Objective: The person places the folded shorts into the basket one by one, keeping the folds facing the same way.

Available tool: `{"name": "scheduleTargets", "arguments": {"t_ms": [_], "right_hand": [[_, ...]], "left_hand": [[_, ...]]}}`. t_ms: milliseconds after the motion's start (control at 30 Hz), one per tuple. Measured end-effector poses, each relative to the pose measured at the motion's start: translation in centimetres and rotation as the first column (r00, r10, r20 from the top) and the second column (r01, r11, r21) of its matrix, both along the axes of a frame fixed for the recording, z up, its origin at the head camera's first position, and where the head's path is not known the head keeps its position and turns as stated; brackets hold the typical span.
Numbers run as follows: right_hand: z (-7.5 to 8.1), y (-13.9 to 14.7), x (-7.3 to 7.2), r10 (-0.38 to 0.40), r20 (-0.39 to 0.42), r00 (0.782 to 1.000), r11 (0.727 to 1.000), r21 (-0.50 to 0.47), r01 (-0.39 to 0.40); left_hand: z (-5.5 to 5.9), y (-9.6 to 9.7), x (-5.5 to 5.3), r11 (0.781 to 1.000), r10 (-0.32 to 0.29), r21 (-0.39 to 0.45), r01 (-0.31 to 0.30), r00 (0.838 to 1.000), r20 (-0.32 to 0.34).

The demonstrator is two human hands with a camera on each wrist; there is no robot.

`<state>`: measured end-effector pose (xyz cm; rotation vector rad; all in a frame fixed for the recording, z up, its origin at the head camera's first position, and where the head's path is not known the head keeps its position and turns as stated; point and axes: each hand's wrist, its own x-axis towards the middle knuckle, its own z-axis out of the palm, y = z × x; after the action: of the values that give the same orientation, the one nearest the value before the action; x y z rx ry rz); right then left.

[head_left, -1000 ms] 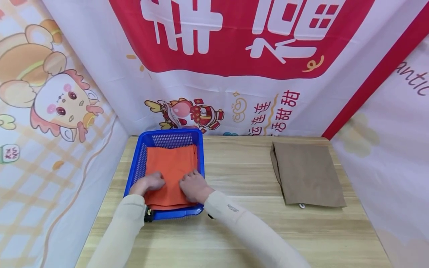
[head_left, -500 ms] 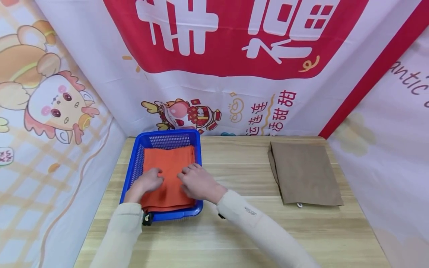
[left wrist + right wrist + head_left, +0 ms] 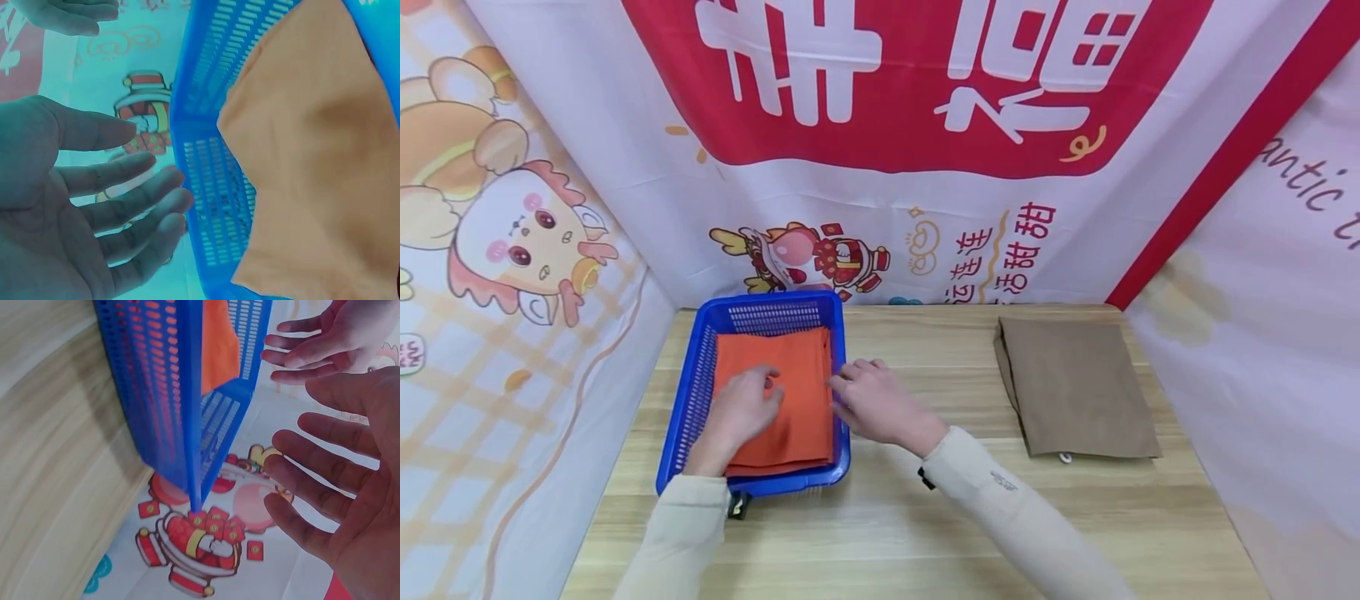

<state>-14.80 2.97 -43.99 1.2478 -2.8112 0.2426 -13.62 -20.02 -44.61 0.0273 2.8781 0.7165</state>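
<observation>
A folded orange cloth point(image 3: 801, 375) lies in a blue plastic basket point(image 3: 677, 417) at the left of the table. Over the cloth's left part hovers my left hand point(image 3: 741, 412), fingers loosely bent and holding nothing; the left wrist view shows that hand point(image 3: 87, 200) with fingers spread apart from the cloth point(image 3: 312, 156). My right hand point(image 3: 880, 404) is above the basket's right rim, and in the right wrist view its fingers point(image 3: 319, 456) are relaxed with nothing between them. Some of the cloth's left side is hidden behind my left hand in the head view.
A folded brown piece of cloth point(image 3: 1078, 392) lies on the right of the wooden table point(image 3: 925, 517), with a small white bit showing at its front edge. Printed fabric hangings point(image 3: 910, 192) enclose the back and both sides.
Both hands have lifted off the orange cloth. The right hand has moved right to the basket's rim, and its fingers have loosened. The cloth stays in the basket.
</observation>
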Motion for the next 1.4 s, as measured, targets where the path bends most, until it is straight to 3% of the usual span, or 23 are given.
{"name": "scheduleTargets", "arguments": {"t_ms": [167, 300, 533, 767, 933, 1100, 1400], "right_hand": [[-0.3, 2.2, -0.1, -0.041, 0.015, 0.999, 0.998, -0.047, 0.042], [-0.6, 4.1, 0.0, -0.067, 0.008, 0.998, 0.995, -0.068, 0.068], [-1.6, 7.0, 0.3, -0.143, -0.006, 0.99, 0.986, -0.083, 0.142], [-2.7, 9.9, 0.5, -0.179, -0.11, 0.978, 0.973, -0.164, 0.16], [-3.5, 12.2, 0.5, -0.229, -0.148, 0.962, 0.966, -0.158, 0.205], [-4.3, 14.5, 0.6, -0.294, -0.119, 0.948, 0.951, -0.137, 0.277], [-5.5, 18.7, 1.3, -0.383, -0.033, 0.923, 0.917, -0.131, 0.376]], "left_hand": [[0.0, 1.5, 0.6, 0.998, -0.056, -0.016, 0.055, 0.992, -0.109], [-0.2, 2.9, 1.0, 0.995, -0.096, -0.021, 0.093, 0.977, -0.191], [-0.6, 5.4, 1.6, 0.989, -0.147, -0.042, 0.141, 0.952, -0.269], [-1.0, 7.5, 1.8, 0.973, -0.232, -0.103, 0.209, 0.905, -0.356], [-1.1, 9.2, 2.0, 0.96, -0.279, -0.129, 0.248, 0.866, -0.416], [-1.6, 10.7, 2.0, 0.946, -0.324, -0.172, 0.275, 0.836, -0.443], [-2.7, 12.9, 2.2, 0.92, -0.39, -0.217, 0.327, 0.824, -0.41]]}}
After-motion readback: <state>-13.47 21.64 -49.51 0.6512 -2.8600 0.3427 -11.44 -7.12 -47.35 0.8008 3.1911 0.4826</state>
